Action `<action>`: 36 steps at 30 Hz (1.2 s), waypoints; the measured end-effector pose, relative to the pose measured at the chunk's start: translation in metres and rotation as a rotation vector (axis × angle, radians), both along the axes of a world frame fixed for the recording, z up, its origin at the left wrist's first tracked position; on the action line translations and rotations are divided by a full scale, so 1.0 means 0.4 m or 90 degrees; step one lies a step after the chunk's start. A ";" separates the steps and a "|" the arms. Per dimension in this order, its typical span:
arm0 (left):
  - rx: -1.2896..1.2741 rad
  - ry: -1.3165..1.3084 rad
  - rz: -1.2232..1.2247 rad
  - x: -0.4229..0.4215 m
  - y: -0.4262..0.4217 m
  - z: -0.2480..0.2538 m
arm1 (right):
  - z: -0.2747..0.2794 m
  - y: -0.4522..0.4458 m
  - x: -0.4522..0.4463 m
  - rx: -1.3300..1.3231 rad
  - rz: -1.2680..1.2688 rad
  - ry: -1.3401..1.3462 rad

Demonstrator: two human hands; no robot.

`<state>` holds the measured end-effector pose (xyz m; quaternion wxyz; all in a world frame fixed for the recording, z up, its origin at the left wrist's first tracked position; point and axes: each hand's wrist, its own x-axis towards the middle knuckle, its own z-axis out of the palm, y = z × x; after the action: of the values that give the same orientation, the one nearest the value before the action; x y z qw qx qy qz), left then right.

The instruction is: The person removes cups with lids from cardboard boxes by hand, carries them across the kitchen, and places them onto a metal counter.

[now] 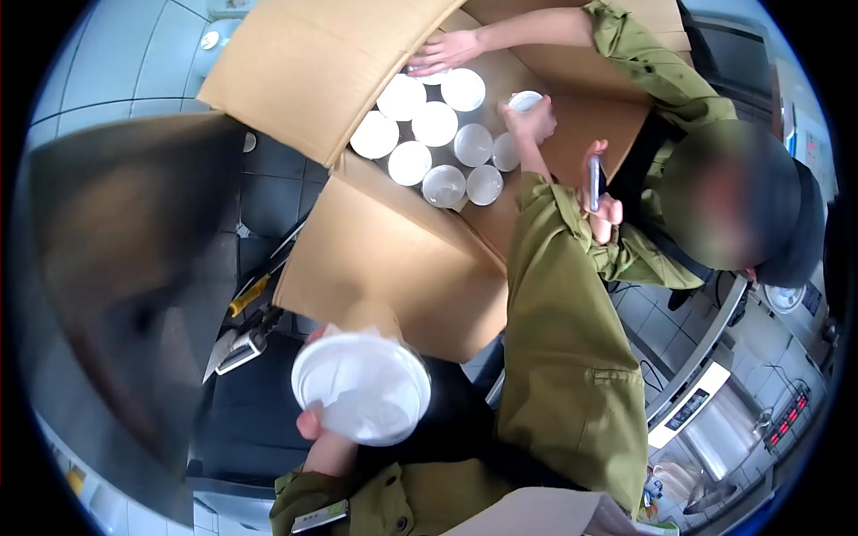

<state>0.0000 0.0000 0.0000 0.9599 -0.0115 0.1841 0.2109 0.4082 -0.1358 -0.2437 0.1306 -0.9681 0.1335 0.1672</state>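
In the head view, my left hand (315, 423) is closed around the side of a round white bowl (362, 386), held low in front of me. Clear plastic wrap seems to cling to the bowl's edge. Above it, my right hand (534, 121) reaches into the open cardboard box (393, 255), fingers wrapped around a white round container (525, 100). Several white round containers (434, 123) stand close together in the box, left of my right hand. Some nearer ones, like the translucent container (444, 186), look clear-topped.
A co-worker's hand (447, 52) rests on containers at the box's far side; their other hand (606, 210) holds a phone (594, 183). A dark blurred panel (134, 295) stands at left. A yellow-handled tool (248, 297) lies near the box. Metal kitchen equipment (724, 424) is at lower right.
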 end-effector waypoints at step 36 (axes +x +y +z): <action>0.072 0.481 -0.264 0.182 0.023 -0.016 | -0.307 -0.146 0.087 0.160 0.382 -0.122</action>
<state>0.0726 0.0094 -0.0063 0.8463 0.1561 0.5092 0.0126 0.4431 -0.1942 -0.3666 0.2058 -0.9519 -0.1918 0.1215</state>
